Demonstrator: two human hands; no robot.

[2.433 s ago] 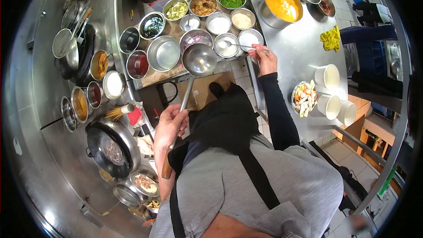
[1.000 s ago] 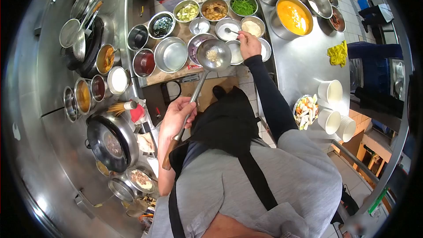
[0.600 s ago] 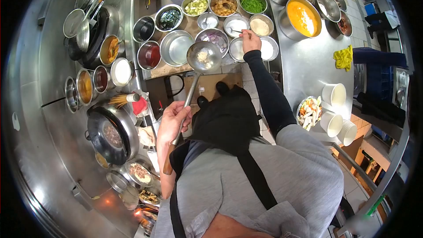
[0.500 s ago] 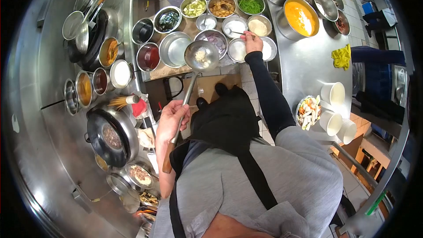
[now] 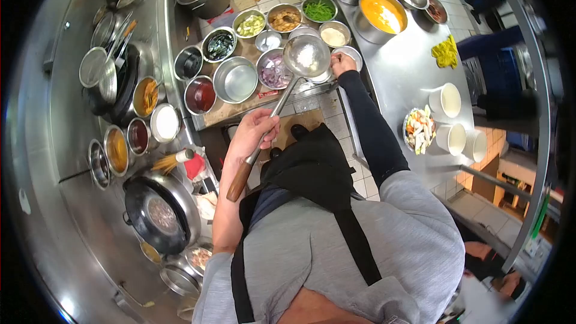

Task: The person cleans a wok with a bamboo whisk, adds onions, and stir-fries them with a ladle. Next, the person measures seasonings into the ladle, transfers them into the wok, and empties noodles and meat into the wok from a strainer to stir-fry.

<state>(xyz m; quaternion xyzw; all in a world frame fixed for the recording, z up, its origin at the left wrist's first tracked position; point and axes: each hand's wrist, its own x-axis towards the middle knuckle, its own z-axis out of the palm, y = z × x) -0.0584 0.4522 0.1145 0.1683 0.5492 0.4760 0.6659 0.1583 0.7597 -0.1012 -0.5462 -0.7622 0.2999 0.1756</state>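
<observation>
My left hand (image 5: pixel 257 131) is wrapped round the handle of a metal ladle (image 5: pixel 292 93) with a wooden grip. The ladle's bowl hangs tilted over the seasoning bowls, with a small pale heap (image 5: pixel 306 57) inside. My right hand (image 5: pixel 344 63) is closed just right of the ladle, above a metal bowl (image 5: pixel 354 55) at the counter's right end. The small spoon it held half a second ago is mostly hidden now, behind the ladle. Beside the ladle are a bowl of sliced purple onion (image 5: pixel 274 71) and a bowl of beige powder (image 5: pixel 334 35).
Bowls of chopped greens (image 5: pixel 318 9), dark red sauce (image 5: pixel 200 95) and clear liquid (image 5: pixel 236 80) crowd the counter. A wok (image 5: pixel 157 213) sits at the left. On the right steel table stand a pot of orange liquid (image 5: pixel 381 13), a vegetable plate (image 5: pixel 419 130) and white tubs (image 5: pixel 445 101).
The ladle has moved right and up, toward my right hand, and its contents look whiter. My right hand has lowered slightly among the bowls. The whole view has shifted.
</observation>
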